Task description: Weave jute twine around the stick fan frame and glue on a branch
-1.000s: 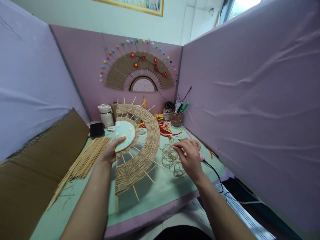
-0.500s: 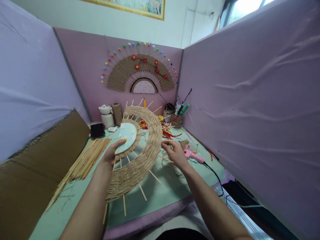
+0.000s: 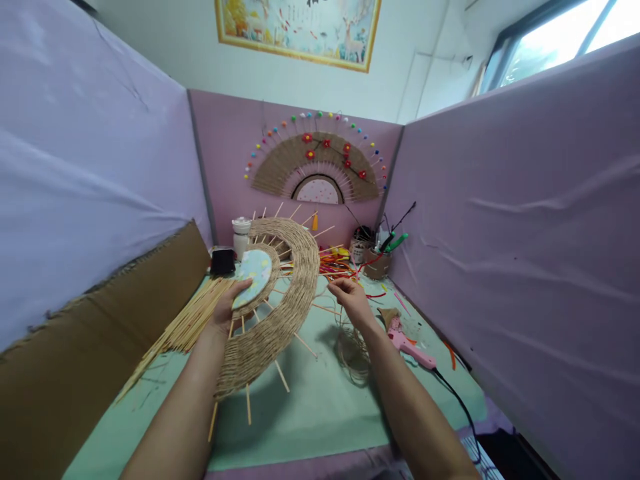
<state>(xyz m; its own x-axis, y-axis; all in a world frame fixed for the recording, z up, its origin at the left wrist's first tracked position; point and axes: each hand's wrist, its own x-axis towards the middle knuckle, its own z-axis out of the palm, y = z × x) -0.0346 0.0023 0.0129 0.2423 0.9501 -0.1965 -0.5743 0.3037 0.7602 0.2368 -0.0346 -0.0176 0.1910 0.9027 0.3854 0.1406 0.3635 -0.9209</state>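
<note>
My left hand (image 3: 227,305) grips a half-round woven fan (image 3: 297,287) by its pale blue patterned centre, thumb on top. Twine is woven in a wide band around thin wooden sticks, whose bare ends poke out past the outer edge. To the right of the band, my right hand (image 3: 349,297) is closed in a pinch on a strand of twine (image 3: 323,291). That strand is thin and only partly visible near the fingertips. Loose coils of twine (image 3: 353,353) hang or lie below this hand.
A pink glue gun (image 3: 413,348) with a black cord lies on the right. At left, a bundle of wooden sticks (image 3: 197,320) rests beside a cardboard panel (image 3: 125,320). Behind are a white jar (image 3: 241,235), red strips (image 3: 335,267) and a tool holder (image 3: 377,264). A finished fan (image 3: 320,163) hangs on the back panel.
The view has tilted up and turned left. My right hand has moved slightly away from the fan's outer edge, drawing the twine out. My left hand keeps its hold on the fan.
</note>
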